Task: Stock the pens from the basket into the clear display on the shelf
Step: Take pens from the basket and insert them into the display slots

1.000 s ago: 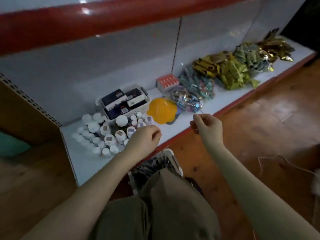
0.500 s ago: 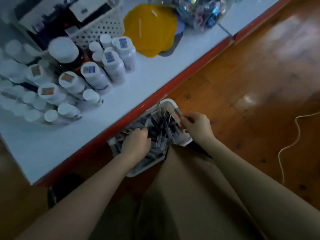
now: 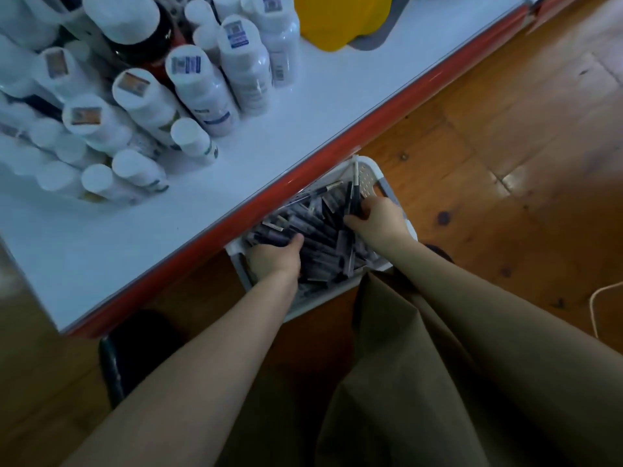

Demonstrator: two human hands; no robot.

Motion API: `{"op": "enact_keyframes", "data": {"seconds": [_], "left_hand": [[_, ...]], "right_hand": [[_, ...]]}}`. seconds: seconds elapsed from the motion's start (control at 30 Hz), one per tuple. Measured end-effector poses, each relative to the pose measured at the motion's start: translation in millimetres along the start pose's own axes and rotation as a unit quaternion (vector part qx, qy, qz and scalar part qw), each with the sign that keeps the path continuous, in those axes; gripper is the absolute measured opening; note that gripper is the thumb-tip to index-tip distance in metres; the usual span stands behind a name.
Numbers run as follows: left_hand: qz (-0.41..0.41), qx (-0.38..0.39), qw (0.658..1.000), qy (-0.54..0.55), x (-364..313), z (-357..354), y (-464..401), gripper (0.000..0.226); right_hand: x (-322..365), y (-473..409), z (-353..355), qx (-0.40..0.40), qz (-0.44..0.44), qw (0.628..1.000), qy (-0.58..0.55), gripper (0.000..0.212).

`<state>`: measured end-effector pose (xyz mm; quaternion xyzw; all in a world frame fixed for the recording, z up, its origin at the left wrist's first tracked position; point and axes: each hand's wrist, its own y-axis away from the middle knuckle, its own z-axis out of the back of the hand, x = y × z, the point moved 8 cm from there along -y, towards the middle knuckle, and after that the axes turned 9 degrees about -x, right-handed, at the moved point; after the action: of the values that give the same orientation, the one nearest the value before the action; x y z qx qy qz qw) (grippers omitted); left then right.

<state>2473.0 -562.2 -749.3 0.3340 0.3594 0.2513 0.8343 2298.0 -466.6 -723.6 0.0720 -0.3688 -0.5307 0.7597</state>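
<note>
- I cannot see the clear display from here; the shelf [image 3: 296, 106] is cut off at the top and left edges of my view.
- The basket [image 3: 387, 188] sits on the floor, its far corner tucked under the shelf's red lip, and the near side is hidden behind my brown trouser leg [image 3: 421, 382].
- The pens [image 3: 323, 237] lie jumbled in the basket, dark barrels in clear sleeves; blur keeps me from counting them.
- My left hand [image 3: 274, 259] is down among the pens, fingers curled round a bunch at the basket's left side.
- My right hand [image 3: 379, 220] grips a few dark pens near the far right corner; its fingertips are hidden beneath the knuckles.
- The basket is white plastic with a perforated wall.
- White round-capped bottles [image 3: 202, 85] crowd the smooth white shelf, some with small labels on their caps, and a yellow plastic piece [image 3: 340, 21] is cropped at the top.
- The floor [image 3: 505, 146] is glossy wooden board, with a pale cord [image 3: 598, 298] at the right edge.
</note>
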Motion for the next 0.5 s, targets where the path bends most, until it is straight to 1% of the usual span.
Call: {"op": "enact_keyframes", "data": {"seconds": [0.03,0.13,0.2,0.27,0.33,0.37,0.43,0.5], "left_hand": [[0.012,-0.004,1.0,0.007,2,0,-1,0.031],[0.037,-0.003,0.999,0.027,3,-4,0,0.012],[0.054,-0.002,0.998,0.037,5,-6,4,0.013],[0.071,0.008,0.995,0.071,9,-9,8,0.01],[0.086,0.0,0.991,0.106,12,-6,13,0.025],[0.087,-0.006,0.99,0.113,12,-3,15,0.028],[0.077,0.001,0.99,0.121,7,5,25,0.023],[0.082,0.019,0.988,0.132,2,13,38,0.017]], "right_hand": [[-2,2,0,0.0,-0.003,1.0,-0.006,0.041],[-7,6,-2,0.008,-0.007,1.0,-0.01,0.036],[-7,9,-1,0.011,-0.002,1.0,-0.003,0.029],[-6,11,3,0.009,-0.002,1.0,-0.006,0.033],[-5,14,9,0.002,0.0,1.0,-0.011,0.039],[-4,15,12,-0.005,0.003,1.0,-0.014,0.041],[0,22,20,-0.016,0.006,0.999,-0.033,0.041],[7,34,29,-0.022,0.012,0.997,-0.071,0.035]]}}
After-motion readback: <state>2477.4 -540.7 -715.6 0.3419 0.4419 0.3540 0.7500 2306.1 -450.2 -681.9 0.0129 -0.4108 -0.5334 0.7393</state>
